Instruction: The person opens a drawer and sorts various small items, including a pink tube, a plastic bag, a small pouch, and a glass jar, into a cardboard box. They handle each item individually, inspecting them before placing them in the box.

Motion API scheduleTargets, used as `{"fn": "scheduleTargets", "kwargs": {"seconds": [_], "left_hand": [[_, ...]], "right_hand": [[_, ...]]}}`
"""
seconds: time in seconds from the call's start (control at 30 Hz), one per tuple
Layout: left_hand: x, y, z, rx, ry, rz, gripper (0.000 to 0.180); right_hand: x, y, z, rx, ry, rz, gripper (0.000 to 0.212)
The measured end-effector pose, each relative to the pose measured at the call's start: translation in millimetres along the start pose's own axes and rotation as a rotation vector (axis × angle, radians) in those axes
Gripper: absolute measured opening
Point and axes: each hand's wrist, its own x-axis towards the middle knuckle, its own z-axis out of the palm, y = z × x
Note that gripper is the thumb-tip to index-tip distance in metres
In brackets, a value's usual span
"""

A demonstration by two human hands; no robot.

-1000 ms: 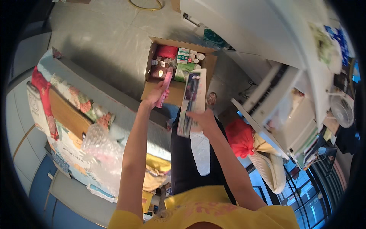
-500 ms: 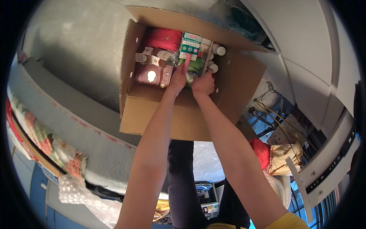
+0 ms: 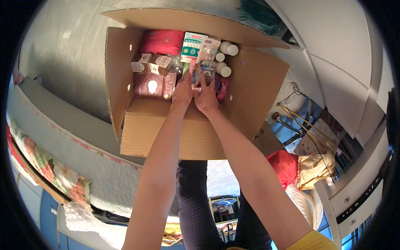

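While the right hand (image 3: pixel 206 96) rests splayed on a printed package (image 3: pixel 208 67), left hand (image 3: pixel 182 92) alongside, its grip unclear

Pretty clearly someone's home tbh, what with that pale-blue quilted fabric cover (image 3: pixel 110 179), the cream cloth printed with orange-red flowers (image 3: pixel 62 171) and those smooth white cabinet panels (image 3: pixel 333 54).

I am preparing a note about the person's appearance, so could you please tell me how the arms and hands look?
The left hand and right hand are bare, with five-fingered human form; no gloves, watch or cables show. Both forearms are uncovered. A yellow sleeve covers the right upper arm; no left sleeve is in view.
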Motion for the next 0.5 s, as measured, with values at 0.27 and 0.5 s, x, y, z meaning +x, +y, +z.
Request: {"fn": "scheduleTargets", "kwargs": {"seconds": [0.27,0.5], "left_hand": [[-32,7,2,0.079,0.071,-0.189,0.045],[-173,38,-79,-0.178,0.161,0.143,0.032]], "right_hand": [[-93,-7,-25,0.255,0.338,-0.084,0.038],[-355,-31,-139,0.479,0.104,-0.387,0.029]]}}
